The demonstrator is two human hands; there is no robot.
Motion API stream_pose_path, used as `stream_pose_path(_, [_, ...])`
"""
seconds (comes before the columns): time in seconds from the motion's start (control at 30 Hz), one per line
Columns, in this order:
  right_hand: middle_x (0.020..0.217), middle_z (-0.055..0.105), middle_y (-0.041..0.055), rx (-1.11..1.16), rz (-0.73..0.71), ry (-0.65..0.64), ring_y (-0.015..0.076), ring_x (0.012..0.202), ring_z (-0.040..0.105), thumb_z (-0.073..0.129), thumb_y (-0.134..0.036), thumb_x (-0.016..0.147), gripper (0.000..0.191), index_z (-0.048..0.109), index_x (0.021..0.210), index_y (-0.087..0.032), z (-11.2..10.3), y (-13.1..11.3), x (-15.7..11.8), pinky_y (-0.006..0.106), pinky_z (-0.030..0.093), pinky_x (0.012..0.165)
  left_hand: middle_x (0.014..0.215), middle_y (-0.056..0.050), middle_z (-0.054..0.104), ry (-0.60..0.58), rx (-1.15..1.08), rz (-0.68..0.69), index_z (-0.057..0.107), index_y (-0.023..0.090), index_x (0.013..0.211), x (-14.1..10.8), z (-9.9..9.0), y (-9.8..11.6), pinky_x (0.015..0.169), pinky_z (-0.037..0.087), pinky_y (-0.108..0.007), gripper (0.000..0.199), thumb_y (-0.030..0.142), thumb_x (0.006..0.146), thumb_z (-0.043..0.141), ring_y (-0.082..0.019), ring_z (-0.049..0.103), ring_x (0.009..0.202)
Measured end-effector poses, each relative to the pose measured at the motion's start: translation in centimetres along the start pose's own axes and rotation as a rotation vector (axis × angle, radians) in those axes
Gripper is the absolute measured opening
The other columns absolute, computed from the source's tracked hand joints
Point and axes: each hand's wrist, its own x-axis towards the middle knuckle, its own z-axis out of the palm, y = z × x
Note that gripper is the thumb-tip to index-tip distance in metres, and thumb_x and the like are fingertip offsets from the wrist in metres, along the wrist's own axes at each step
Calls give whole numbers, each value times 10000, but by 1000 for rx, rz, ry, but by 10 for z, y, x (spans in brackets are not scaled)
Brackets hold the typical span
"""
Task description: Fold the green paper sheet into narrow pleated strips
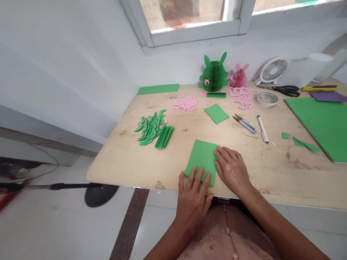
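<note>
Paper [204, 156] (green): laid on the bench [127, 162].
Left hand [193, 196]: spread open over lower edge.
Right hand [232, 169]: rested open along right edge.

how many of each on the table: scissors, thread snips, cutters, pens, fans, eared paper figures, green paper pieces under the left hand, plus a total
Scissors: 1
Thread snips: 1
Yellow cutter: 1
Pen: 1
Fan: 1
Eared paper figures: 2 (green one, pink one)
Green paper piece under the left hand: 1
Total: 8
</note>
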Motion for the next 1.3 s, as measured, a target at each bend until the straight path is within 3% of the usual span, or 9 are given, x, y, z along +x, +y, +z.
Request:
stream_pose_path(0.2, [1227, 625, 141, -1, -2, -4, 274, 1173, 499, 461, -210, 910, 323, 618, 1172, -104, 1, 1, 0, 429, 378, 936, 1374, -89, 519, 11, 17, -21, 545, 244, 1280, -4, 2, 2, 1112, 120, -577, 424, 379, 882, 483, -302, 401, 1302])
stream_pose_path(0.57, [1221, 630, 130, -27, -11, 5, 272, 1149, 511, 476, -213, 913, 319, 621, 1162, -77, 1, 1, 0, 413, 369, 952, 1430, -68, 461, 4, 60, -29, 473, 262, 1353, -14, 7, 0, 1134, 56, -568, 528, 493, 878, 485, -296, 349, 1341])
stream_pose_path(1.3, [1231, 624, 135, -33, -7, -11, 275, 1149, 510, 475, -224, 917, 325, 614, 1168, -71, 0, 0, 0, 416, 369, 953, 1471, -198, 352, 25, 65, -104, 446, 322, 1377, -29, 12, 3, 1047, 200, -625, 634, 527, 795, 595, -408, 312, 1346])
